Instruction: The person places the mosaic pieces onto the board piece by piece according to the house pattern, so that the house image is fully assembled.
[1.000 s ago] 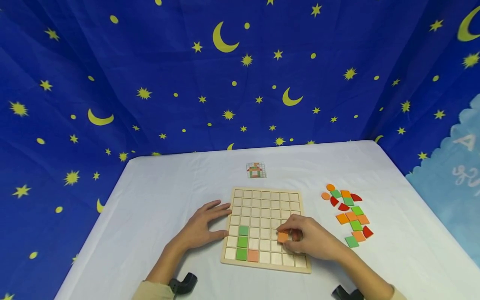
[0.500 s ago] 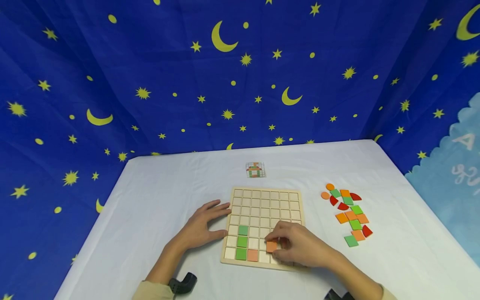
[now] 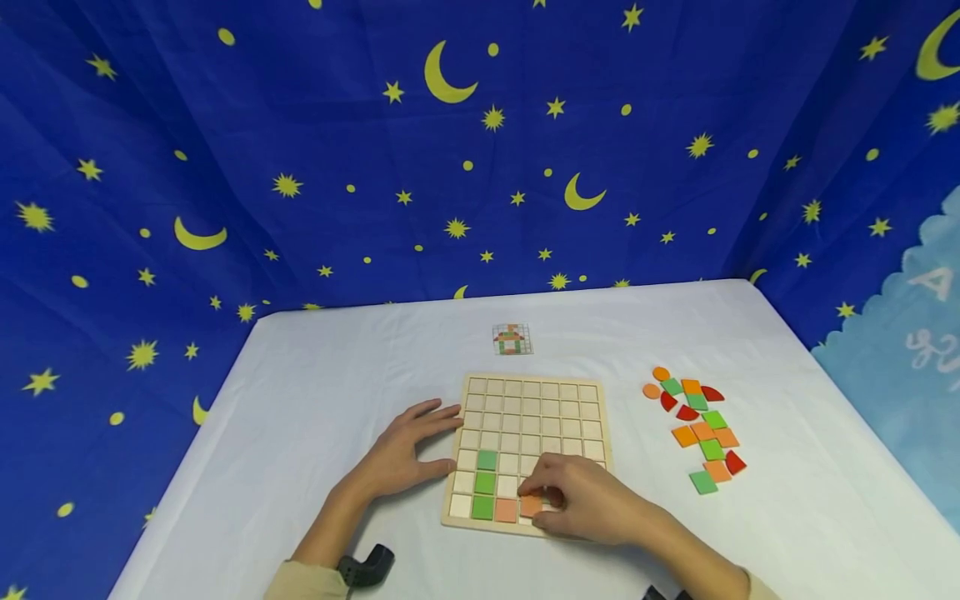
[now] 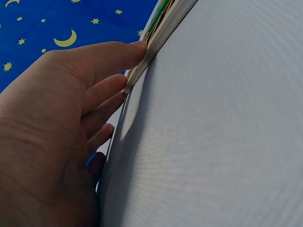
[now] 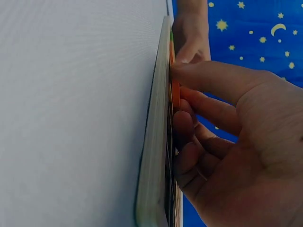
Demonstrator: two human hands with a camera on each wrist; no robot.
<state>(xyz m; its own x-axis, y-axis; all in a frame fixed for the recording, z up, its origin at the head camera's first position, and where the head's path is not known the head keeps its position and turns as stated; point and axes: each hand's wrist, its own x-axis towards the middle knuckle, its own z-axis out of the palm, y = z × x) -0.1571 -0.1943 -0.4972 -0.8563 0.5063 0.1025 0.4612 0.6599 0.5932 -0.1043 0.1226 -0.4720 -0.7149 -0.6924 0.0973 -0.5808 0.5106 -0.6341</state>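
Observation:
My right hand pinches an orange square tile between thumb and fingers, low over the front row of the wooden grid board. That tile sits just right of a salmon square tile lying in a front-row cell. In the right wrist view the held orange tile stands out as a thin edge close over the board. Three green tiles fill a column near the board's left side. My left hand lies with fingers spread, fingertips and thumb at the board's left edge.
To the right of the board lie several loose tiles: orange and green squares, red quarter-rounds and orange discs. Behind the board is a small pattern card. A blue star-and-moon curtain hangs beyond the white table.
My right hand has moved left and toward the front of the board with the orange tile, from the right-middle cells to beside the salmon tile. My left hand has stayed in place.

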